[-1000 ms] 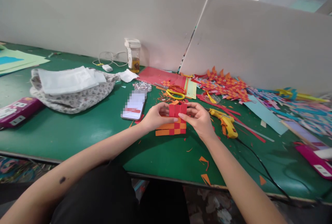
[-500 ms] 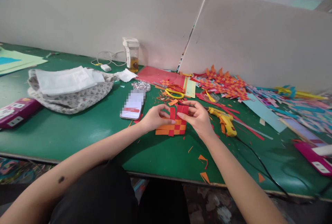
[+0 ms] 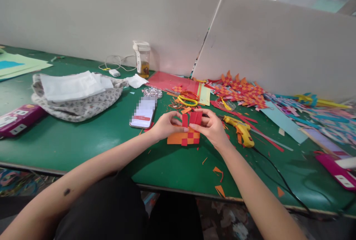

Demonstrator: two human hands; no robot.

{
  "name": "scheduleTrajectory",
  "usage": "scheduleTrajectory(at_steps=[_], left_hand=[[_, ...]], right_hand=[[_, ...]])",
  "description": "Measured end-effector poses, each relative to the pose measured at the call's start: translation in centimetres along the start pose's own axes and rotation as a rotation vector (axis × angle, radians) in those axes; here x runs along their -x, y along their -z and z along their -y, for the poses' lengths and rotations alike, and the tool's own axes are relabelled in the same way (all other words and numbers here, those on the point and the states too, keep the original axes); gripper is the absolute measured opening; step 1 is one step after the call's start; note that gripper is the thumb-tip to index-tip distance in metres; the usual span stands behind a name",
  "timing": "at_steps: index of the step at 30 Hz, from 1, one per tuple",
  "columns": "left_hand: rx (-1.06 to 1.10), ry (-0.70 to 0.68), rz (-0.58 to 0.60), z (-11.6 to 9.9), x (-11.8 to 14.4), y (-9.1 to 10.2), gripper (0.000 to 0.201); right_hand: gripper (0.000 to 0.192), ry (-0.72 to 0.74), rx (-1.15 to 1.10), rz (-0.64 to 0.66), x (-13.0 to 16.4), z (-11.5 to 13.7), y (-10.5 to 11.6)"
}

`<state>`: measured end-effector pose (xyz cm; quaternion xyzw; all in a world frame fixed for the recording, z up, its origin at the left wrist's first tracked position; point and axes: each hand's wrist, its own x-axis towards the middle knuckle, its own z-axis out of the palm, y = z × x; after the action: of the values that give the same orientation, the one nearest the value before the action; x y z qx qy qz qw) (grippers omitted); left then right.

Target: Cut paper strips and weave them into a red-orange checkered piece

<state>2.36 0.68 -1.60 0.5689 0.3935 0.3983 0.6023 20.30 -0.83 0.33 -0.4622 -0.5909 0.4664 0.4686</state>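
Between my hands is a piece of woven paper strips [image 3: 190,136], orange and red in a checker pattern, just above the green table. My left hand [image 3: 166,125] pinches its left part, thumb on top. My right hand [image 3: 210,124] grips the upper right side, where loose red strip ends stand up. The orange strips point left from the weave. Fingers of both hands behind the paper are partly hidden. Close to my right hand lies a yellow glue gun [image 3: 241,131] with a black cord.
A phone [image 3: 143,112] lies left of my hands. Yellow-handled scissors [image 3: 187,101] and paper scraps lie behind them. Finished woven pieces [image 3: 241,91] are heaped at back right beside colored strips [image 3: 311,114]. A cloth bag [image 3: 80,108] and a bottle [image 3: 142,60] stand left.
The red strip ends under my right hand tilt slightly more to the right. Both hands keep nearly the same place and hold on the woven paper.
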Motion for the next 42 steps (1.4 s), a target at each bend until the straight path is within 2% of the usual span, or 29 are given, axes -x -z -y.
scheduleTrajectory(at_steps=[5, 11, 15, 17, 20, 22, 25, 28, 31, 34, 40, 42], left_hand=[[0.004, 0.022, 0.022, 0.0, 0.2, -0.1, 0.041], [-0.021, 0.033, 0.033, 0.2, 0.1, 0.1, 0.043], [-0.015, 0.010, -0.019, -0.2, 0.1, 0.1, 0.044], [0.011, -0.042, -0.109, -0.7, 0.2, 0.0, 0.047], [0.112, -0.109, -0.218, -1.1, 0.3, -0.2, 0.057], [0.196, -0.087, -0.188, -1.1, 0.3, -0.4, 0.063], [0.274, -0.027, -0.099, -0.7, 0.3, -0.8, 0.064], [0.306, -0.018, -0.086, -0.4, 0.2, -0.9, 0.059], [0.310, -0.027, -0.136, -0.3, 0.1, -0.6, 0.057], [0.278, -0.074, -0.180, -0.3, -0.1, -0.1, 0.053], [0.147, -0.167, -0.193, -0.2, -0.3, 0.4, 0.048], [0.098, -0.175, -0.193, 0.0, -0.4, 0.5, 0.048]], right_hand=[[0.056, -0.017, 0.008, 0.010, 0.1, 0.1, 0.0], [0.064, -0.068, 0.052, 0.088, 0.2, 0.5, 0.2], [0.068, -0.079, 0.017, 0.084, -0.1, 0.2, 0.3], [0.065, -0.049, -0.022, 0.016, -0.3, -0.1, 0.4], [0.062, 0.024, -0.067, -0.202, -0.7, -0.6, 0.5], [0.064, 0.047, -0.097, -0.316, -0.9, -0.8, 0.3], [0.063, 0.051, -0.149, -0.368, -0.9, -0.9, -0.2], [0.058, 0.025, -0.174, -0.361, -0.8, -0.9, -0.8], [0.056, -0.027, -0.157, -0.354, -0.5, -0.7, -0.9], [0.053, -0.063, -0.122, -0.287, -0.4, -0.4, -0.6], [0.044, -0.037, -0.057, -0.149, -0.5, 0.0, 0.3], [0.044, -0.013, -0.014, -0.139, -0.7, -0.1, 0.7]])
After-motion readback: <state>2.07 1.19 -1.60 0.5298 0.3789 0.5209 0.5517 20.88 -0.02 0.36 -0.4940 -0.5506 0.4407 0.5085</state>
